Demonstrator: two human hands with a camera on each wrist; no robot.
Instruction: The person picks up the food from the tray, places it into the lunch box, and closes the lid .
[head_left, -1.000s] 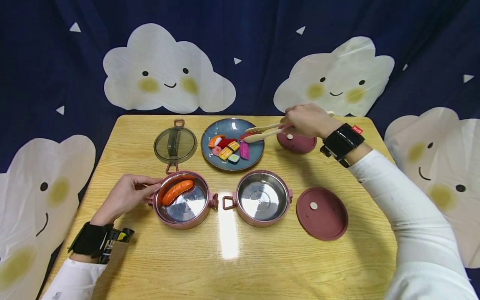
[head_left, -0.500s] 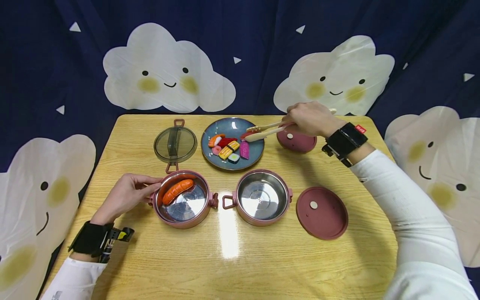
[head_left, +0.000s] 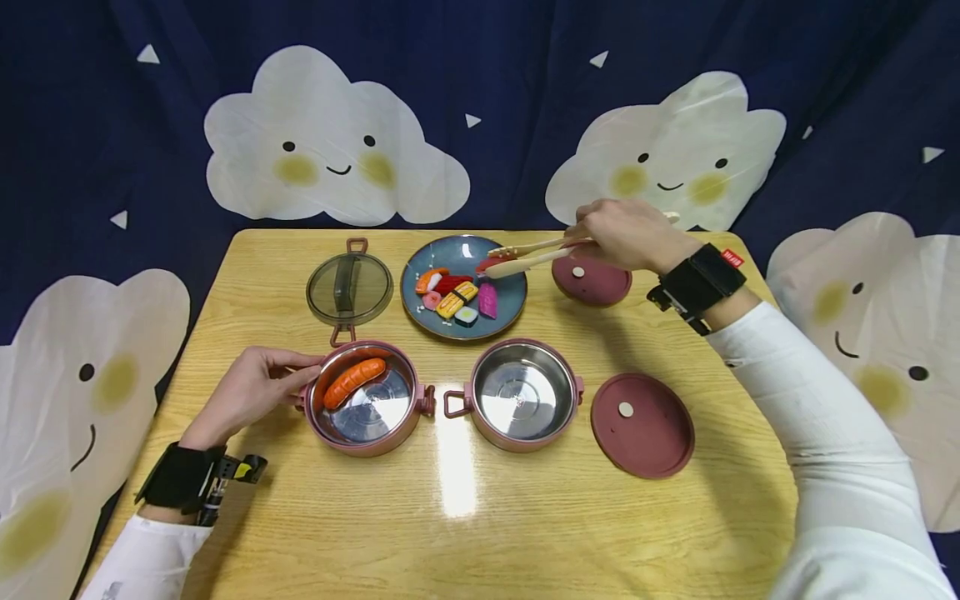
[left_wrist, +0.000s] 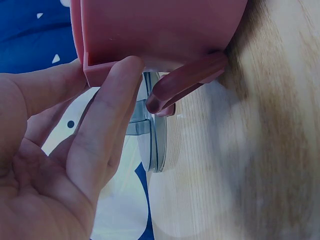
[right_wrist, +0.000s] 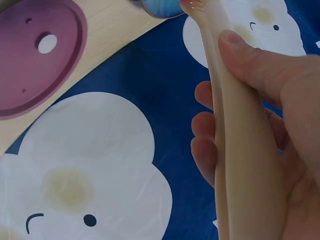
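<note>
My left hand [head_left: 255, 390] pinches a pink tab at the rim of the left pot [head_left: 405, 421]; in the left wrist view the pot's hinged handle [left_wrist: 192, 77] sits beside the fingers. Inside that pot lies an orange toy sausage [head_left: 354, 384]. My right hand [head_left: 628, 236] grips beige tongs [head_left: 534, 257], thumb on one arm and fingers wrapped round the other. Between the tong tips is a red toy food piece [head_left: 491, 263], over the right part of the blue plate [head_left: 513, 307]. Several toy sushi pieces [head_left: 457, 300] rest on this plate, a purple one [head_left: 487, 301] nearest the tongs.
A second pot [head_left: 522, 400] with bare steel inside stands right of the first. Behind the left pot lies a glass lid [head_left: 367, 292]. Two maroon lids [head_left: 645, 442] lie on the right, one partly under the right hand. A dark cloud-print curtain [head_left: 510, 50] hangs behind the table.
The right hand has shifted slightly up and to the right. The tong tips and the red piece between them have moved a little toward the plate's back. The left hand stays put.
</note>
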